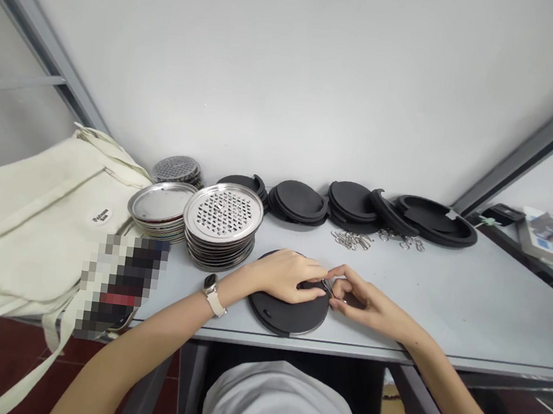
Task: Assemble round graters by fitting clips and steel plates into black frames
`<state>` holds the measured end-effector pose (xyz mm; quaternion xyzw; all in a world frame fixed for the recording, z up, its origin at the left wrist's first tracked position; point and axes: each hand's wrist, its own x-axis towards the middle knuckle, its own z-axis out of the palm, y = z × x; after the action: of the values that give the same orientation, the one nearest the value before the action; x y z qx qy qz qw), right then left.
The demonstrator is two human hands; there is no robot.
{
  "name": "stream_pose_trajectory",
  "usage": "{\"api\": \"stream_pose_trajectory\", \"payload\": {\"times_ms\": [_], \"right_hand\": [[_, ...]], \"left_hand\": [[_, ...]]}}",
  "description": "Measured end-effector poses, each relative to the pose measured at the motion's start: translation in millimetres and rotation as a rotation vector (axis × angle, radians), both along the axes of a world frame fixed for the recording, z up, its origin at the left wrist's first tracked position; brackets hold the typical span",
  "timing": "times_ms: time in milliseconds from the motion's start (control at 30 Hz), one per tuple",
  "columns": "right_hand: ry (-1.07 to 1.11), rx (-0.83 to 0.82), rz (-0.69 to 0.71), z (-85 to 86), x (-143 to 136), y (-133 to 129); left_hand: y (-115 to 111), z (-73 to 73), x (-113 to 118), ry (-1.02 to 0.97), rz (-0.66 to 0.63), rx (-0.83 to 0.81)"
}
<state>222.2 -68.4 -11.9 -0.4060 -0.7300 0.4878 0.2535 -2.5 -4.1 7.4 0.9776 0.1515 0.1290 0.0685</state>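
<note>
A round black disc (288, 312) with a small slot lies near the front edge of the table. My left hand (285, 275) rests over its top, thumb and fingers closed about its right side and holding it against the table. At that right edge, my right hand (368, 305) pinches a small shiny metal hook (328, 287) between thumb and fingers. The hook touches or nearly touches the disc's rim; its far end is hidden by the fingers. Behind the hands lies a loose pile of similar metal hooks (350, 240).
Stacked metal grater discs (222, 214) and plain metal discs (163, 203) stand on the left. Black discs (300, 200) and black rings (436, 220) line the wall. A cream bag (43, 219) covers the left end. Boxes (549, 237) sit far right.
</note>
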Motion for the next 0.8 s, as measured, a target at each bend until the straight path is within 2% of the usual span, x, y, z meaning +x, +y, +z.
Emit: {"api": "stream_pose_trajectory", "payload": {"times_ms": [233,533,800], "right_hand": [[-0.027,-0.009,-0.035,0.5,0.5,0.3],[0.078,-0.028,-0.098,-2.8,-4.0,3.0],[-0.148,0.139,-0.172,-4.1,-3.9,1.5]], "left_hand": [[0.5,-0.1,-0.5,0.011,0.020,-0.027],[1.1,-1.6,-1.0,-0.005,0.035,-0.007],[1.3,-0.9,-0.3,-0.008,0.028,0.001]]}}
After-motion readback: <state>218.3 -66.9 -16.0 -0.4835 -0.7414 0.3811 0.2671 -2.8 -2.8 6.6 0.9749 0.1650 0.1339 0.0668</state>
